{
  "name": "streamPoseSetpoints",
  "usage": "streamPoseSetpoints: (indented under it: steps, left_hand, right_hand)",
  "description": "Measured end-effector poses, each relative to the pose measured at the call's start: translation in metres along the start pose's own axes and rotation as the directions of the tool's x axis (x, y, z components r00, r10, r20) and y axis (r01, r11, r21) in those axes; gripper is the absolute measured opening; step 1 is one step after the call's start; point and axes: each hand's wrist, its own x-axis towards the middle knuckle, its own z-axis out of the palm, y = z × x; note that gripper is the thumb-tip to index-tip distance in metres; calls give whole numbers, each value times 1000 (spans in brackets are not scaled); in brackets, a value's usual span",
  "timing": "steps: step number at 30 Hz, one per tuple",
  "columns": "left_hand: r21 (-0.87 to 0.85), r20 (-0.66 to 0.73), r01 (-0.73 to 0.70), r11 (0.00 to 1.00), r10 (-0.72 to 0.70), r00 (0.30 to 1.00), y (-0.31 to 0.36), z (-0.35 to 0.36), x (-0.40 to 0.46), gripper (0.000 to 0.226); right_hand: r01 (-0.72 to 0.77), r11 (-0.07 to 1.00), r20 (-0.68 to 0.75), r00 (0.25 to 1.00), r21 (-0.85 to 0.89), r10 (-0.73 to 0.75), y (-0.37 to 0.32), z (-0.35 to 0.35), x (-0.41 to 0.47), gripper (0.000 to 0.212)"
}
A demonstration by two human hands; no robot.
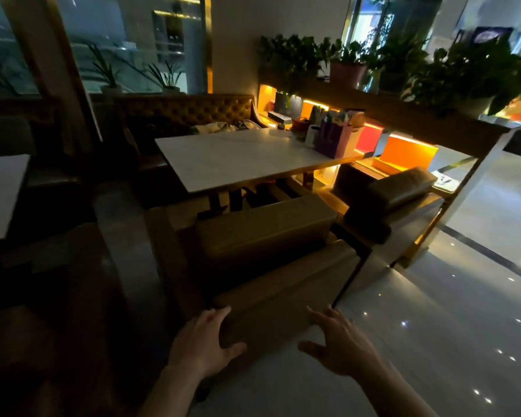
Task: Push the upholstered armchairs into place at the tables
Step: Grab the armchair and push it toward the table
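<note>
A brown upholstered armchair stands in front of me, its seat facing a white marble-topped table. My left hand lies on the left end of the chair's padded backrest, fingers over the top and thumb against its back face. My right hand hovers at the backrest's right end with fingers spread, at most brushing the edge. A second matching armchair sits to the right, tucked closer to the same table.
A tufted bench runs along the table's far side. Bags and small items crowd the table's right end. A lit shelf divider with potted plants borders the right. Another table stands at left. Glossy floor opens to the right.
</note>
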Motion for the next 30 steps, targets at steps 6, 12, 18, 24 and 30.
streamPoseSetpoints:
  steps: [6,12,18,24,30]
  left_hand:
    - [-48,24,4,999,-2,1000,48,27,113,100]
    - [-7,21,59,998,-59,998,69,35,186,104]
    - [35,-13,198,980,-198,980,68,57,250,111]
    - [98,-7,267,959,-268,963,60,90,301,118]
    - [100,-39,309,946,-306,951,49,113,305,117]
  right_hand:
    - [-117,993,64,991,-20,118,88,-28,85,88]
    - [-95,994,117,988,-45,100,133,-30,170,90]
    - [74,994,140,988,-76,-63,162,-9,290,101]
    - [193,964,252,957,-183,-144,193,21,389,121]
    - [253,940,322,931,-228,-172,196,38,416,129]
